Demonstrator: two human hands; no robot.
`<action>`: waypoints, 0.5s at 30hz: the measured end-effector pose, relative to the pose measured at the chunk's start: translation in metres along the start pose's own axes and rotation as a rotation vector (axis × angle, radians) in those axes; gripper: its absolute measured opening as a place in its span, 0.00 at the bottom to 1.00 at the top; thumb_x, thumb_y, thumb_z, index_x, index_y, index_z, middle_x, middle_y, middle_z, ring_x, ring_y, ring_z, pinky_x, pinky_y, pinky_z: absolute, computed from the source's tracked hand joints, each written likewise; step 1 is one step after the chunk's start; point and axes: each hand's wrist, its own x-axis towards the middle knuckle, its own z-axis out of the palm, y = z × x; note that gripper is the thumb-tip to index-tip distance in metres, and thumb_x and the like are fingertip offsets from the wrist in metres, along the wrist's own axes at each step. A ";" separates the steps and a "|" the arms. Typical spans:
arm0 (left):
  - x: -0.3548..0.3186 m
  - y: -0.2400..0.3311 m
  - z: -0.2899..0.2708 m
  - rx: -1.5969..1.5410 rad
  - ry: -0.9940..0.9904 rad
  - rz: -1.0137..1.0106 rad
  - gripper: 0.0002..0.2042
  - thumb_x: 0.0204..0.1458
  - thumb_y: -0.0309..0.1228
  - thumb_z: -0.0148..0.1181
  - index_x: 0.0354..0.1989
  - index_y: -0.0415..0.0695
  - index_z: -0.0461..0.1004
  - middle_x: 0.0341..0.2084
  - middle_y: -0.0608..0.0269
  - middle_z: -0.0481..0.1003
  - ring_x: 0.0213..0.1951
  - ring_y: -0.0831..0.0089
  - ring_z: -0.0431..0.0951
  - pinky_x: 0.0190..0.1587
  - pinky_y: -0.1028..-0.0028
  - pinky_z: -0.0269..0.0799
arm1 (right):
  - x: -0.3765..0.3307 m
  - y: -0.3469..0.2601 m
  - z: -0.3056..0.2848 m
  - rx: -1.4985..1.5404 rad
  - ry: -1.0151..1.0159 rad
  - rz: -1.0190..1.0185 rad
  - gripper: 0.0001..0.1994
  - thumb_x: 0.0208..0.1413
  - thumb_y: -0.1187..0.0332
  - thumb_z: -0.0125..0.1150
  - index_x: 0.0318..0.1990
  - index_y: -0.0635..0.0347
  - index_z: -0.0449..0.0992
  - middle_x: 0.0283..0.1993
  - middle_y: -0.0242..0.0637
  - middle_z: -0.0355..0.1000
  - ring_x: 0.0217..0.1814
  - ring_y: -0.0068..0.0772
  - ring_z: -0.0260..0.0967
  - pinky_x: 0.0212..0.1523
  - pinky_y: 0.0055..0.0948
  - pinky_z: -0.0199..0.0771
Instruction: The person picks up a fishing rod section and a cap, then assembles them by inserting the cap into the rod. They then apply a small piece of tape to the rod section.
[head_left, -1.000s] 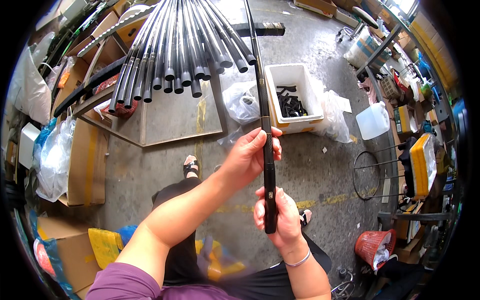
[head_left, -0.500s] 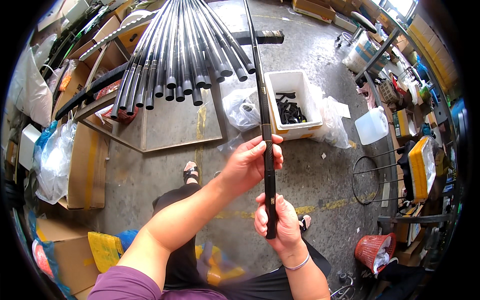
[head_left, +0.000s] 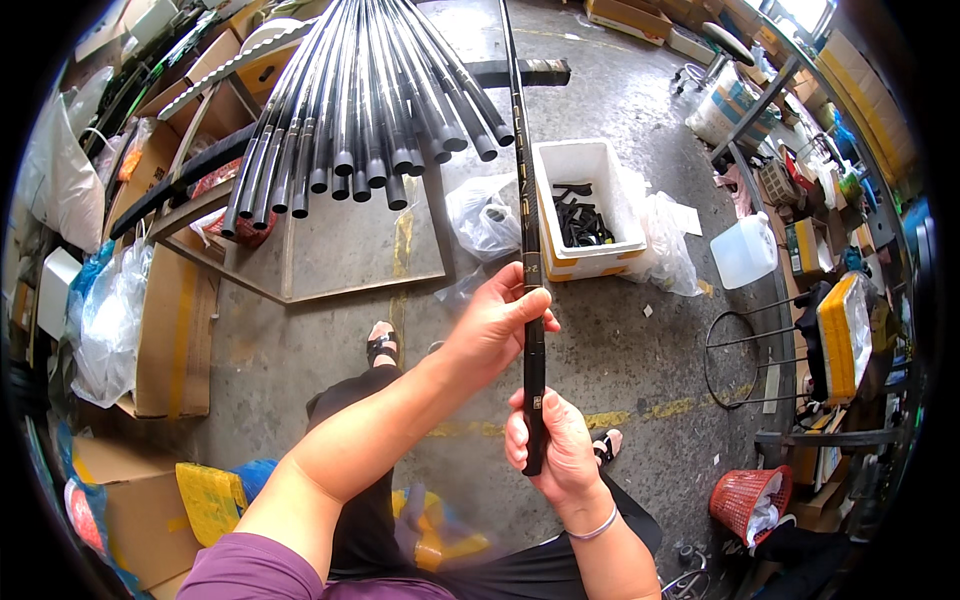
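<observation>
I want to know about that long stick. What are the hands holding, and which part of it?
Both hold one long black rod. The right hand grips its near butt end; the left hand wraps the shaft just above it.

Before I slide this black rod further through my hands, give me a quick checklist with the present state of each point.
1. Right hand wrapped round the butt end of the black rod: ok.
2. Left hand closed on the rod higher up: ok.
3. Rod apart from the bundle of dark rods on the left: ok.
4. Rod's far tip in sight: not ok, it runs out past the top edge.
5. White box of black parts lies under the rod's line; gap between them: cannot tell.
</observation>
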 end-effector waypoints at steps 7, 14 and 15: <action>-0.006 0.017 0.017 -0.086 -0.095 -0.172 0.17 0.56 0.37 0.55 0.48 0.37 0.69 0.33 0.60 0.76 0.39 0.72 0.75 0.47 0.69 0.71 | -0.001 -0.006 -0.007 0.050 -0.041 -0.037 0.19 0.61 0.52 0.47 0.43 0.62 0.67 0.23 0.33 0.65 0.19 0.23 0.60 0.19 0.20 0.61; -0.006 0.008 0.006 -0.041 -0.054 -0.111 0.13 0.55 0.35 0.57 0.42 0.39 0.70 0.30 0.61 0.75 0.35 0.73 0.76 0.45 0.69 0.72 | 0.001 -0.005 0.000 0.019 -0.016 -0.037 0.21 0.60 0.50 0.48 0.43 0.63 0.66 0.22 0.33 0.64 0.19 0.23 0.61 0.19 0.20 0.61; -0.006 0.008 0.006 -0.038 -0.051 -0.105 0.13 0.55 0.35 0.57 0.42 0.39 0.70 0.30 0.61 0.75 0.35 0.73 0.75 0.45 0.69 0.72 | 0.001 -0.005 0.001 0.016 -0.015 -0.037 0.21 0.60 0.50 0.48 0.43 0.63 0.66 0.22 0.33 0.64 0.19 0.23 0.61 0.19 0.20 0.61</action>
